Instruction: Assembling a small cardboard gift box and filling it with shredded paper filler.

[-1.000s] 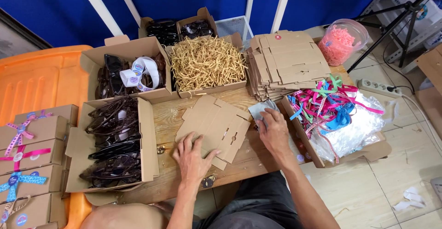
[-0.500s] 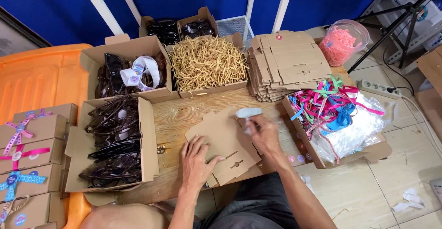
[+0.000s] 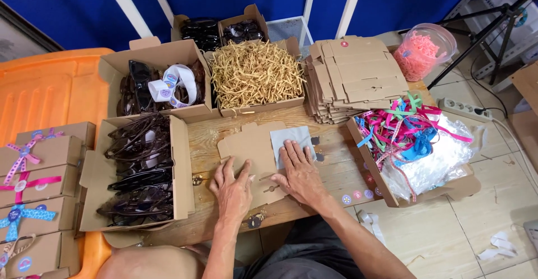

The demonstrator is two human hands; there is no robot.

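A flat unfolded cardboard box blank (image 3: pixel 249 150) lies on the wooden table (image 3: pixel 207 139) in front of me. My left hand (image 3: pixel 232 187) rests palm down on its near left part, fingers spread. My right hand (image 3: pixel 300 172) presses flat on the blank's right side, its fingertips on a pale blue-grey cloth (image 3: pixel 287 137) that lies over the blank's far right corner. Neither hand grips anything.
A box of dark sunglasses (image 3: pixel 140 172) stands at left, a box of straw-like paper shreds (image 3: pixel 255 74) behind, a stack of flat box blanks (image 3: pixel 356 74) at back right, a box of coloured ribbons (image 3: pixel 406 133) at right. Ribbon-tied boxes (image 3: pixel 33 183) sit far left.
My right hand brought the cloth from the ribbon box side to the left and laid it on the blank. The blank now lies flat under both hands.
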